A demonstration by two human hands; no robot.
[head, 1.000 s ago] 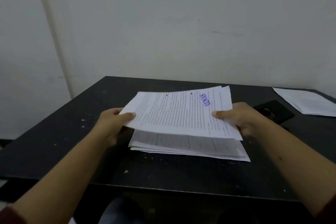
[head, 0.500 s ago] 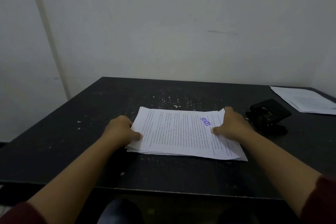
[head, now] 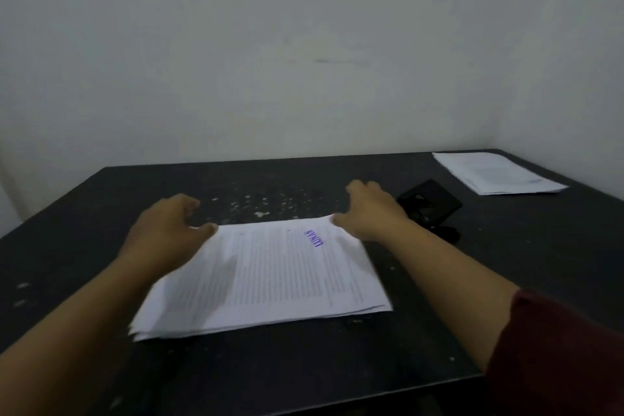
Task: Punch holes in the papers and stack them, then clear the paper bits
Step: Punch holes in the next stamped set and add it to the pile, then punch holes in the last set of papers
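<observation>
Both hands sit at the far corners of the paper stack [head: 270,277] in the frame's centre: the left hand [head: 165,230] with loosely curled fingers and its thumb tip at the stack's corner, the right hand [head: 368,209] likewise, neither clamping it. Paper bits [head: 263,204] lie scattered beyond. The black hole punch [head: 429,206] stands right of centre, a second paper pile [head: 496,172] upper right, all on the dark table [head: 540,263].

My head view is dim and grey-tinted, both hands and the paper stack [head: 263,277] smeared by motion blur, with wide-angle bending at the edges.
</observation>
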